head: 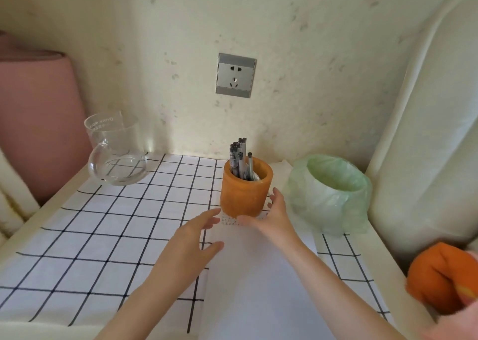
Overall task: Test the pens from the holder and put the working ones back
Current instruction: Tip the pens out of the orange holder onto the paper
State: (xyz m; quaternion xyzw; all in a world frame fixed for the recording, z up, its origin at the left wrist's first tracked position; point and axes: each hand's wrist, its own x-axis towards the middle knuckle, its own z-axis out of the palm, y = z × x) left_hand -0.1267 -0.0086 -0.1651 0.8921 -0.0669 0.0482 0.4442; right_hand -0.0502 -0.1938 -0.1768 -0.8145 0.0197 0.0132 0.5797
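Observation:
An orange pen holder stands upright on the checked cloth near the back wall, with several grey pens sticking out of it. A white sheet of paper lies in front of the holder, faint marks near its far edge. My left hand hovers over the paper's left edge, fingers spread and relaxed, holding nothing. My right hand reaches beside the holder's lower right, fingers straight and close to its side; whether it touches is unclear.
A clear glass jug stands at the back left. A small bin lined with a green plastic bag sits right of the holder. An orange cloth item is at the right edge. A wall socket is above.

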